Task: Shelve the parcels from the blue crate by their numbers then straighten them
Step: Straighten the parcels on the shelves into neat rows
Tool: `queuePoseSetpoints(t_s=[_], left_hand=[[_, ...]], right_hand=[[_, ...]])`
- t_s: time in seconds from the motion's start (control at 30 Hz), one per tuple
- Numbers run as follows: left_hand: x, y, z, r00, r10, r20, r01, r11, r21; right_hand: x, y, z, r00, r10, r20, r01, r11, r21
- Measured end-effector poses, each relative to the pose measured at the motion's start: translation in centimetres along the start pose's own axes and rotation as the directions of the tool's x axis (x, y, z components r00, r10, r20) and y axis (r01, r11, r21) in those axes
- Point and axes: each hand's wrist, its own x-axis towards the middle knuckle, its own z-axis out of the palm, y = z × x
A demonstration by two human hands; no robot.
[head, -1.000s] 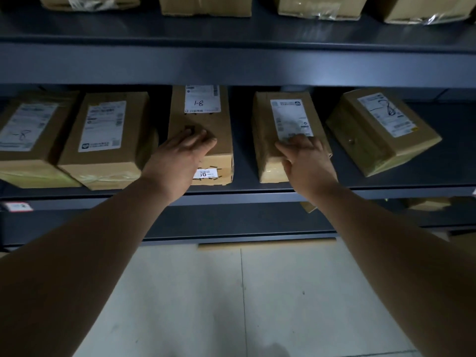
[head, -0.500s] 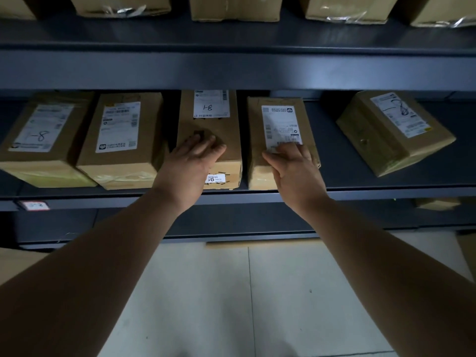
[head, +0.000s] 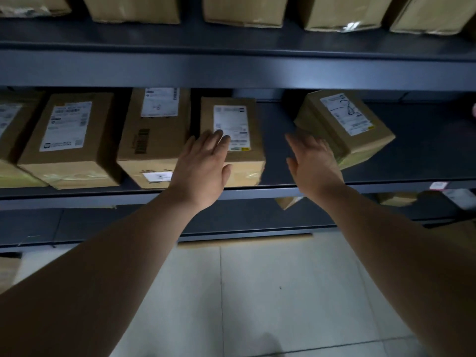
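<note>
Seen from the head camera, you are holding both bare arms out toward the middle shelf (head: 257,192) of a dark metal rack. Your left hand (head: 203,166) is lying with its fingers straight and close together over the front of the narrow parcel (head: 247,171). The fingertips are overlapping the lower left corner of its white label (head: 231,124), and the hand is gripping nothing. Your right hand (head: 315,164) is hovering with fingers straight and slightly fanned, thumb out. It is just beside the near corner of the skewed parcel (head: 345,124), which is sitting at an angle to the shelf edge. Whether the fingers are touching it cannot be told. The narrow parcel is sitting square, just beside the barcode parcel (head: 154,143). Farther left, the wide parcel (head: 69,140) is sitting on the same shelf. More boxes (head: 244,11) are lining the upper shelf (head: 257,70). Pale floor tiles (head: 270,292) are showing below.
</note>
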Motion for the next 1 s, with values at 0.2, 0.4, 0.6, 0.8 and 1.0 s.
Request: queuePoseSetpoints(t_s=[0.2,0.4,0.6,0.8,1.0], left_hand=[[3.1,5.0,2.4,0.986,-0.122,0.11,0.114,0.991,0.074],[3.6,5.5,3.8,0.979,-0.173,0.109,0.162,0.981,0.104],[3.5,5.1,4.2,0.978,-0.184,0.1,0.175,0.981,0.085],[3.4,5.1,4.1,0.976,-0.188,0.108,0.18,0.98,0.083],[3.4,4.9,4.4,0.978,-0.177,0.111,0.171,0.983,0.063]], right_hand=[[0.6,10.3,-1.9,0.981,0.158,0.116,-0.144,0.982,-0.118],[1.3,14.9,-0.9,0.978,0.083,0.193,-0.054,0.987,-0.151],[1.1,13.1,-0.1,0.998,0.003,0.066,-0.001,1.0,-0.026],[0.2,7.9,1.6,0.99,-0.135,-0.03,0.138,0.977,0.16],[-0.4,5.5,2.9,0.984,-0.136,-0.118,0.159,0.965,0.21]])
